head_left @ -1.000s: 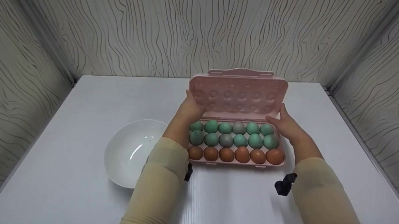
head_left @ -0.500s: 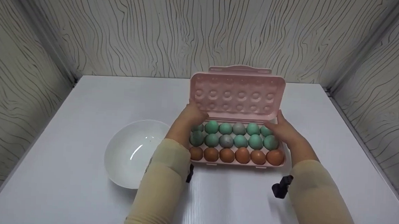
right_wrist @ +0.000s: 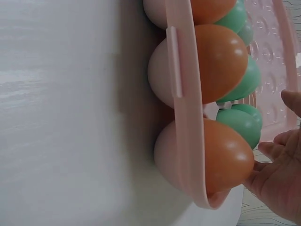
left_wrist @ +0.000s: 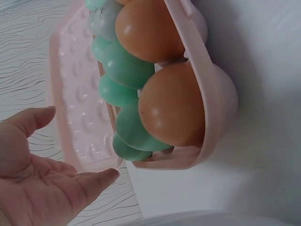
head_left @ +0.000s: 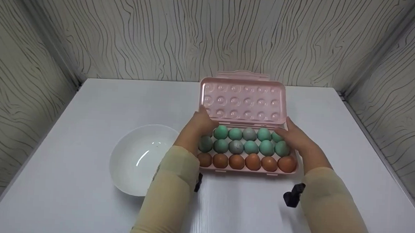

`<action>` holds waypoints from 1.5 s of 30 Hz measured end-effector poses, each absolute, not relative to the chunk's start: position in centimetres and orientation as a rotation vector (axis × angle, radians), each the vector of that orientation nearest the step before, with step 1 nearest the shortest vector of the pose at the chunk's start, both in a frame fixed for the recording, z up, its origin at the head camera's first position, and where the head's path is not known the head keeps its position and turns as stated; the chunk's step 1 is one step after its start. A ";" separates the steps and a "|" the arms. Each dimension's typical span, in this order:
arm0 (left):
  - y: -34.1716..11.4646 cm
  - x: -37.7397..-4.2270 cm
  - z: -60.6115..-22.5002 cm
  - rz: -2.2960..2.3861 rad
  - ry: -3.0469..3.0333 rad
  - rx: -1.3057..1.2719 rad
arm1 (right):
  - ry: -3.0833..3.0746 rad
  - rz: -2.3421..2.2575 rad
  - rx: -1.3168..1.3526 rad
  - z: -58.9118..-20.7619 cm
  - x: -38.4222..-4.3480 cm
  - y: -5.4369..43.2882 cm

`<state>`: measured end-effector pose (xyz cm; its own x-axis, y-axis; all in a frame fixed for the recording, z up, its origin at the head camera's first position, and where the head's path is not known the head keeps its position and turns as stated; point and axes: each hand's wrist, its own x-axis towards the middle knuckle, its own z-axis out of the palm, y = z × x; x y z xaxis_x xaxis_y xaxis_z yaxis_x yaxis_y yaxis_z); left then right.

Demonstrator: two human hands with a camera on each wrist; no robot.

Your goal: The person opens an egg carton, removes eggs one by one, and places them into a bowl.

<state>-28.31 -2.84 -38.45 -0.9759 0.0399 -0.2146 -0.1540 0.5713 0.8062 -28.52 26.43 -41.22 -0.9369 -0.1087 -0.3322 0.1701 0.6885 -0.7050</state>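
A pink plastic egg carton [head_left: 247,171] sits on the white table, its lid [head_left: 243,102] tilted back. Brown eggs [head_left: 236,161] fill the near row; green eggs [head_left: 251,147] and a couple of greyish ones sit in the two rows behind. My left hand [head_left: 197,127] is at the carton's left side by the hinge. In the left wrist view, that hand [left_wrist: 47,188] has its thumb and fingers spread beside the lid. Opposite, my right hand [head_left: 300,138] lies along the right rear corner. The right wrist view shows its fingers [right_wrist: 273,149] extended near the lid and eggs, gripping nothing visible.
A white bowl [head_left: 134,159] stands left of the carton, partly behind my left forearm. Wood-patterned panels [head_left: 211,35] enclose the table at the back and both sides. A black wrist device [head_left: 293,195] shows by my right sleeve.
The lid has swung further back, and more of its dimpled inside shows. Both hands have come slightly lower, toward the hinge. Eggs and bowl have stayed put.
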 end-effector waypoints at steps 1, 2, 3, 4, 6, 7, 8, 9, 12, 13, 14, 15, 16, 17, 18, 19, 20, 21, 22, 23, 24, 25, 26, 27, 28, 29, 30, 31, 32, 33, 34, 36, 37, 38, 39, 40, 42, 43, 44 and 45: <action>-2.8 -28.3 -38.4 1.331 2.592 -0.132 | 2.556 -1.108 0.049 -41.2 -28.5 26.4; -2.8 -28.3 -38.5 1.320 2.592 -0.147 | 2.554 -1.100 0.056 -41.3 -28.5 26.5; -2.8 -28.3 -38.5 1.312 2.592 -0.157 | 2.552 -1.094 0.062 -41.3 -28.5 26.5; -2.8 -28.3 -38.5 1.299 2.591 -0.172 | 2.549 -1.089 0.069 -41.3 -28.5 26.4; -2.8 -28.3 -38.5 1.303 2.584 -0.191 | 2.544 -1.082 0.077 -41.2 -28.5 26.4; -2.8 -28.3 -38.5 1.305 2.585 -0.187 | 2.542 -1.080 0.081 -41.2 -28.5 26.4; -2.8 -28.2 -38.5 1.312 2.585 -0.178 | 2.543 -1.076 0.081 -41.1 -28.5 26.4; -2.8 -28.2 -38.4 1.315 2.585 -0.177 | 2.544 -1.072 0.079 -41.0 -28.5 26.4; -2.9 -28.1 -38.3 1.355 2.583 -0.163 | 2.558 -1.060 0.064 -40.7 -28.5 26.4; -2.9 -28.1 -38.2 1.363 2.580 -0.169 | 2.565 -1.055 0.060 -40.5 -28.5 26.4; -2.9 -28.1 -38.1 1.364 2.581 -0.176 | 2.572 -1.047 0.057 -40.3 -28.5 26.4; -2.9 -28.1 -37.9 1.356 2.587 -0.183 | 2.580 -1.036 0.056 -40.2 -28.6 26.4; -2.9 -28.1 -37.8 1.351 2.588 -0.191 | 2.588 -1.030 0.056 -40.1 -28.6 26.4; -2.9 -28.1 -37.6 1.342 2.589 -0.202 | 2.595 -1.023 0.057 -39.9 -28.6 26.5; -3.0 -28.1 -37.4 1.328 2.590 -0.211 | 2.602 -1.013 0.055 -39.8 -28.7 26.5; -3.0 -28.1 -37.3 1.320 2.586 -0.224 | 2.611 -1.005 0.052 -39.7 -28.7 26.5; -3.0 -28.1 -37.1 1.323 2.582 -0.231 | 2.620 -0.996 0.049 -39.6 -28.7 26.6; -3.1 -28.0 -36.9 1.343 2.565 -0.238 | 2.626 -0.989 0.049 -39.5 -28.8 26.6; -3.2 -28.0 -36.7 1.375 2.542 -0.245 | 2.632 -0.985 0.048 -39.4 -28.8 26.6; -3.3 -28.0 -36.6 1.398 2.530 -0.249 | 2.640 -0.975 0.046 -39.4 -28.9 26.6; -3.4 -28.0 -36.4 1.411 2.528 -0.249 | 2.648 -0.964 0.043 -39.3 -28.9 26.7; -3.5 -28.0 -36.3 1.420 2.535 -0.240 | 2.660 -0.956 0.039 -39.2 -28.9 26.7; -3.7 -28.0 -36.2 1.419 2.548 -0.228 | 2.673 -0.946 0.031 -39.2 -29.0 26.6; -3.9 -28.0 -36.1 1.416 2.564 -0.211 | 2.686 -0.936 0.022 -39.1 -29.0 26.7; -4.1 -28.0 -35.9 1.411 2.586 -0.191 | 2.701 -0.928 0.008 -39.1 -29.0 26.7; -4.3 -28.0 -35.7 1.409 2.609 -0.168 | 2.716 -0.918 -0.005 -39.0 -29.1 26.7; -4.5 -27.9 -35.6 1.421 2.620 -0.148 | 2.729 -0.913 -0.019 -39.0 -29.1 26.6; -4.7 -27.8 -35.4 1.447 2.619 -0.132 | 2.742 -0.906 -0.030 -38.9 -29.0 26.5; -4.9 -27.7 -35.2 1.477 2.609 -0.126 | 2.747 -0.905 -0.035 -38.8 -29.0 26.5; -5.1 -27.6 -35.0 1.511 2.594 -0.123 | 2.752 -0.906 -0.039 -38.8 -29.0 26.4; -5.3 -27.5 -34.8 1.550 2.575 -0.125 | 2.756 -0.905 -0.039 -38.7 -28.9 26.3; -5.7 -27.2 -34.4 1.602 2.546 -0.129 | 2.761 -0.907 -0.036 -38.5 -28.8 26.2; -5.9 -27.1 -34.2 1.623 2.532 -0.131 | 2.762 -0.907 -0.036 -38.5 -28.7 26.1; -6.0 -27.0 -34.0 1.640 2.520 -0.134 | 2.762 -0.909 -0.032 -38.4 -28.7 26.0; -6.2 -26.9 -33.8 1.659 2.508 -0.137 | 2.764 -0.907 -0.031 -38.4 -28.6 25.9; -6.4 -26.8 -33.7 1.679 2.497 -0.138 | 2.764 -0.905 -0.027 -38.4 -28.6 25.9; -6.8 -26.5 -33.4 1.728 2.471 -0.133 | 2.765 -0.902 -0.025 -38.3 -28.5 25.7; -7.0 -26.4 -33.3 1.754 2.454 -0.135 | 2.768 -0.897 -0.024 -38.3 -28.5 25.7; -7.2 -26.3 -33.1 1.778 2.441 -0.135 | 2.771 -0.892 -0.023 -38.4 -28.5 25.7; -7.4 -26.1 -33.0 1.800 2.428 -0.137 | 2.775 -0.887 -0.024 -38.4 -28.5 25.7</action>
